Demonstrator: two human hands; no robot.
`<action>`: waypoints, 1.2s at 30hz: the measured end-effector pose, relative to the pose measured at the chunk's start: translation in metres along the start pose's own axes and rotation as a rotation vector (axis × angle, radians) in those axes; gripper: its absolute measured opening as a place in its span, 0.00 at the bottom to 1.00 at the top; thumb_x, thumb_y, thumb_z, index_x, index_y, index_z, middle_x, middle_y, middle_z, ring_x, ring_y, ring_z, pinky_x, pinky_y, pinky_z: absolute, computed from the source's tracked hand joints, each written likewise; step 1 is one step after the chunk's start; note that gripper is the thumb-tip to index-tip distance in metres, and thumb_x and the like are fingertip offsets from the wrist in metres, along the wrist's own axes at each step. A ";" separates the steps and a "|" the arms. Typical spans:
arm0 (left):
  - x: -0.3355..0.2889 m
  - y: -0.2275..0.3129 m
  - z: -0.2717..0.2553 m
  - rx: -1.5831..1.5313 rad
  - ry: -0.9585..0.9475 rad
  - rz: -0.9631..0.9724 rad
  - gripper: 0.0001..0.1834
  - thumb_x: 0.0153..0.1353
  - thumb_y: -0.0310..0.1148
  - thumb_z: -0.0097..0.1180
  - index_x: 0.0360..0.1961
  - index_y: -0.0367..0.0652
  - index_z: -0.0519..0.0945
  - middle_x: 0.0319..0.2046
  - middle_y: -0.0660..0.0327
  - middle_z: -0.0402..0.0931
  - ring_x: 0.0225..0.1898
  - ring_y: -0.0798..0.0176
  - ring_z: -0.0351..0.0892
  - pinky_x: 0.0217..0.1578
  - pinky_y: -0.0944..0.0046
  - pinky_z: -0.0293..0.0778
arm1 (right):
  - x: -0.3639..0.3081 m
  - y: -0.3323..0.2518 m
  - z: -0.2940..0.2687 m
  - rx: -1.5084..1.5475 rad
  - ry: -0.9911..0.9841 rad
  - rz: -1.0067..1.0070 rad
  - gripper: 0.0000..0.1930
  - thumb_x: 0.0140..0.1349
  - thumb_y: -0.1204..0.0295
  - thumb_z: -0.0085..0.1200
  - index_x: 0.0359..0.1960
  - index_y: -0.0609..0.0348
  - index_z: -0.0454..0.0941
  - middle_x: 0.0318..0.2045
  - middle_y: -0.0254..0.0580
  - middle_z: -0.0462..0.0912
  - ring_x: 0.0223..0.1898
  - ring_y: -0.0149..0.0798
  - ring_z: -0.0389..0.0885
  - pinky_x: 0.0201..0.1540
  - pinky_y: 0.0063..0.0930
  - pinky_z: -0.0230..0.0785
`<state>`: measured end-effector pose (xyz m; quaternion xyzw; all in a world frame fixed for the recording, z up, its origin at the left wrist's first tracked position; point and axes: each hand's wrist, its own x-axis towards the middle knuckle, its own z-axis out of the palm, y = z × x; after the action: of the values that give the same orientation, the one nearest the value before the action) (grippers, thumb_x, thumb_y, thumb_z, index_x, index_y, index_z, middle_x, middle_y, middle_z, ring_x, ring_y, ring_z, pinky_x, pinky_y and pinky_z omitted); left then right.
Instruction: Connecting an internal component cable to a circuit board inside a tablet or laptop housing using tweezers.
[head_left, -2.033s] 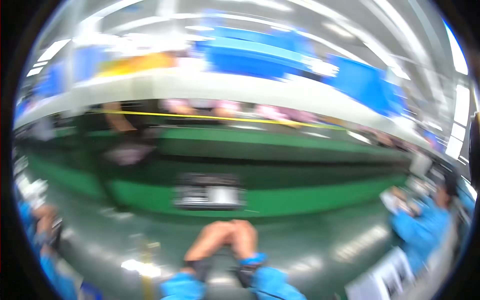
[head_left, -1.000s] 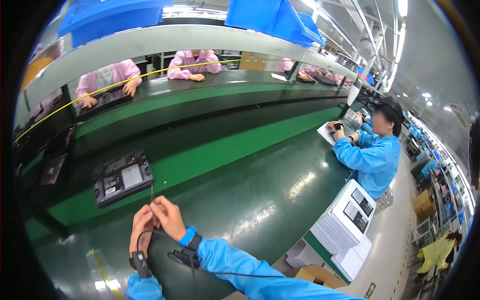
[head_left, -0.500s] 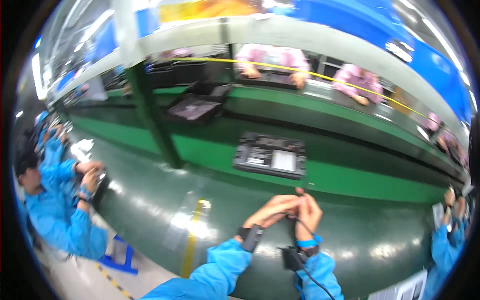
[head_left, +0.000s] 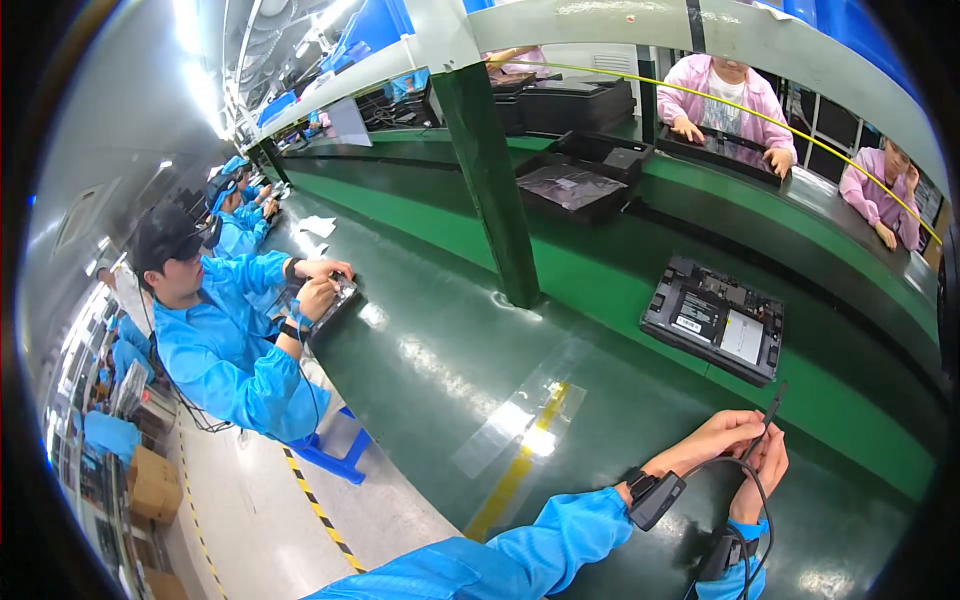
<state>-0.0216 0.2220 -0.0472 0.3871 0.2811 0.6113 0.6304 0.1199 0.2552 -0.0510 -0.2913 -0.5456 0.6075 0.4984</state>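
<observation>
My left hand (head_left: 722, 440) and my right hand (head_left: 768, 468) are close together over the near right part of the bench. Both are closed, with fingers pinched around a thin dark stick-like tool (head_left: 777, 400) that points up and away. Its exact kind I cannot make out. Just beyond my hands lies an opened black laptop base (head_left: 700, 345) on the green strip, its inner boards and a pale rectangular panel (head_left: 742, 336) showing. Neither hand touches it. Each wrist carries a strapped black device, and a black cable (head_left: 765, 490) loops by my right wrist.
A green post (head_left: 485, 180) rises from the bench (head_left: 420, 350), left of the laptop base. Black trays (head_left: 575, 185) sit beyond it. At left, a co-worker in blue (head_left: 230, 330) handles a dark device. Across the bench are people in pink (head_left: 730, 95). Yellow tape (head_left: 520, 470) crosses the near bench.
My view has turned left, so the laptop base and my hands now appear farther right. My hands remain together, and the thin tool between them shows more clearly.
</observation>
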 end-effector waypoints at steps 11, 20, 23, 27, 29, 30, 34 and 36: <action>0.006 -0.010 0.003 0.000 -0.025 -0.033 0.13 0.71 0.40 0.49 0.44 0.42 0.78 0.29 0.70 0.76 0.28 0.77 0.72 0.29 0.76 0.67 | 0.000 0.000 0.011 -0.033 0.141 -0.041 0.16 0.73 0.64 0.48 0.48 0.65 0.79 0.28 0.24 0.74 0.25 0.16 0.63 0.26 0.13 0.49; 0.007 -0.014 0.003 -0.052 -0.051 -0.015 0.11 0.71 0.36 0.49 0.44 0.41 0.78 0.29 0.67 0.77 0.30 0.74 0.76 0.31 0.74 0.69 | 0.001 -0.003 0.007 -0.069 0.116 -0.022 0.16 0.73 0.64 0.47 0.49 0.65 0.79 0.20 0.23 0.70 0.19 0.15 0.58 0.20 0.14 0.44; 0.007 -0.010 0.005 -0.035 -0.068 -0.007 0.11 0.70 0.36 0.49 0.46 0.41 0.78 0.29 0.67 0.77 0.30 0.73 0.77 0.32 0.73 0.71 | 0.000 -0.003 0.004 -0.115 0.113 -0.023 0.16 0.73 0.65 0.46 0.49 0.65 0.79 0.20 0.24 0.71 0.17 0.15 0.59 0.17 0.14 0.43; 0.004 -0.002 0.010 -0.092 0.015 -0.028 0.12 0.70 0.35 0.50 0.48 0.42 0.77 0.31 0.68 0.77 0.31 0.74 0.77 0.33 0.72 0.72 | -0.003 -0.010 0.004 -0.121 0.076 -0.010 0.17 0.73 0.63 0.46 0.52 0.62 0.78 0.23 0.25 0.74 0.16 0.14 0.57 0.14 0.12 0.43; 0.005 -0.006 0.006 -0.105 0.042 -0.014 0.12 0.70 0.35 0.50 0.49 0.42 0.77 0.33 0.68 0.77 0.31 0.75 0.76 0.33 0.72 0.72 | -0.003 -0.016 0.009 -0.115 0.089 -0.004 0.17 0.73 0.63 0.46 0.53 0.62 0.78 0.22 0.25 0.73 0.15 0.14 0.58 0.14 0.12 0.45; 0.006 -0.007 0.005 -0.118 0.063 -0.002 0.12 0.70 0.35 0.50 0.49 0.42 0.77 0.34 0.69 0.77 0.31 0.75 0.75 0.33 0.72 0.72 | -0.003 -0.018 0.010 -0.103 0.086 -0.002 0.15 0.72 0.66 0.47 0.52 0.63 0.78 0.21 0.26 0.73 0.16 0.15 0.60 0.14 0.12 0.47; 0.012 -0.016 0.002 -0.149 0.027 0.024 0.16 0.69 0.33 0.50 0.55 0.41 0.76 0.38 0.68 0.77 0.30 0.77 0.73 0.33 0.72 0.72 | -0.001 -0.006 0.002 -0.150 0.146 -0.003 0.13 0.71 0.68 0.50 0.50 0.62 0.78 0.22 0.28 0.73 0.16 0.16 0.63 0.15 0.12 0.51; 0.012 -0.017 0.003 -0.143 0.050 -0.005 0.17 0.69 0.32 0.50 0.57 0.41 0.75 0.39 0.68 0.77 0.31 0.77 0.73 0.32 0.72 0.72 | 0.001 -0.005 0.000 -0.156 0.195 0.008 0.13 0.71 0.68 0.50 0.50 0.62 0.78 0.23 0.29 0.73 0.16 0.16 0.62 0.15 0.12 0.51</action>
<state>-0.0087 0.2346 -0.0580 0.3249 0.2531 0.6378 0.6508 0.1214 0.2555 -0.0461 -0.3891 -0.5388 0.5341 0.5225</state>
